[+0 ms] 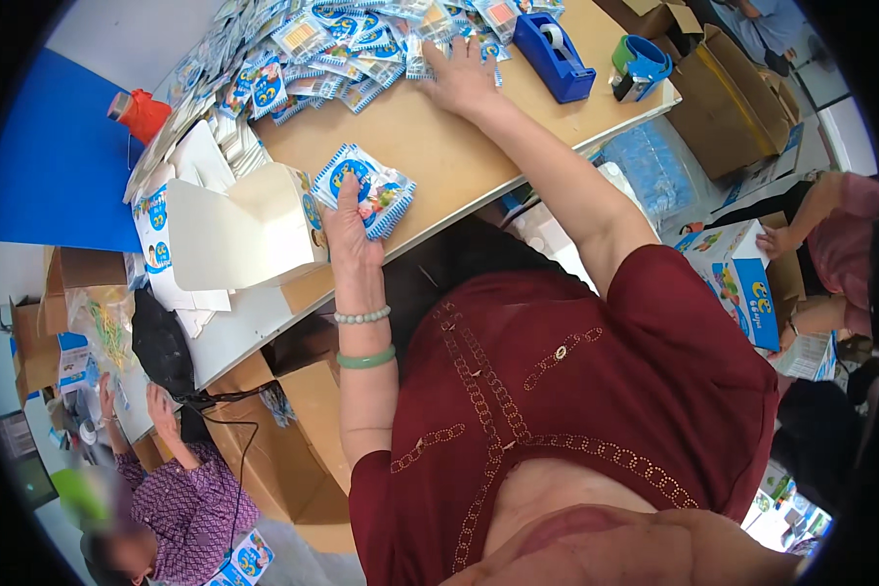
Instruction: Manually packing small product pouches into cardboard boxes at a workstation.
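Pinched between the thumb and fingers of my left hand (pixel 353 227) are blue-and-white printed plastic packets (pixel 386 195), seemingly a small stack. It is held just above the table's front edge, beside an open white carton (pixel 215 230) with its flap raised. My right hand (pixel 462 80) reaches to the far side of the table, fingers stretched and spread over the edge of a large pile of similar packets (pixel 308 63). Its fingertips touch packets there, without a visible grip on any. What lies inside the carton is hidden by its walls.
A blue tape dispenser (pixel 555 59) and a blue-green tape roll (pixel 643 64) stand at the table's right end. Flat white cartons (pixel 230 146) lie left of the pile, near a red-wrapped object (pixel 145 113). Cardboard boxes (pixel 728 103) and co-workers flank the table.
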The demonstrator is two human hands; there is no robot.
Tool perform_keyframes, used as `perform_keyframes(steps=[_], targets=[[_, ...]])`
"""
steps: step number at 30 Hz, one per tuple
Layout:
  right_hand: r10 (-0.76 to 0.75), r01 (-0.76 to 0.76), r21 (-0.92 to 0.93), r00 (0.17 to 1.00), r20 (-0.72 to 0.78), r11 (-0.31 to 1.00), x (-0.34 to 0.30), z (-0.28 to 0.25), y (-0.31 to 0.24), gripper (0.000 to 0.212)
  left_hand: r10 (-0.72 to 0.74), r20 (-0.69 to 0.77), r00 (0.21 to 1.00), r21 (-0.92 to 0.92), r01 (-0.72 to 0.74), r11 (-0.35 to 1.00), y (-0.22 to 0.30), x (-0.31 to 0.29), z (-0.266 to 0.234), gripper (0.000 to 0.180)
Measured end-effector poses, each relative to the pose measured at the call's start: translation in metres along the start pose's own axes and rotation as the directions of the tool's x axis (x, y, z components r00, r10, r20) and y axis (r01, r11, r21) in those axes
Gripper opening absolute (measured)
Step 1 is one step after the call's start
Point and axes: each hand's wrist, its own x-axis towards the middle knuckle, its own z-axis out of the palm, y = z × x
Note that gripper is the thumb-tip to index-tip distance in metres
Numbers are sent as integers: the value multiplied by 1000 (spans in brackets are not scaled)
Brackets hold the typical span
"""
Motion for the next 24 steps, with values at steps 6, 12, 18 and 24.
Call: perform_keyframes(steps=[6, 12, 18, 24], targets=[[-306, 290, 133, 944, 122, 948, -77, -26, 7, 37, -10, -66, 998, -29, 8, 1000, 5, -21, 5, 31], [-455, 375, 525, 890, 25, 764, -83, -65, 16, 22, 133, -126, 983, 171, -111, 979, 10, -34, 8, 26], [-393, 335, 340, 912, 117, 878, -40, -34, -51, 13, 163, -116, 980, 209, -136, 968, 7, -32, 6, 26], [-421, 301, 322, 804, 420, 898, -17, -38, -55, 28, 169, -55, 984, 224, -153, 962, 7, -35, 0, 27]])
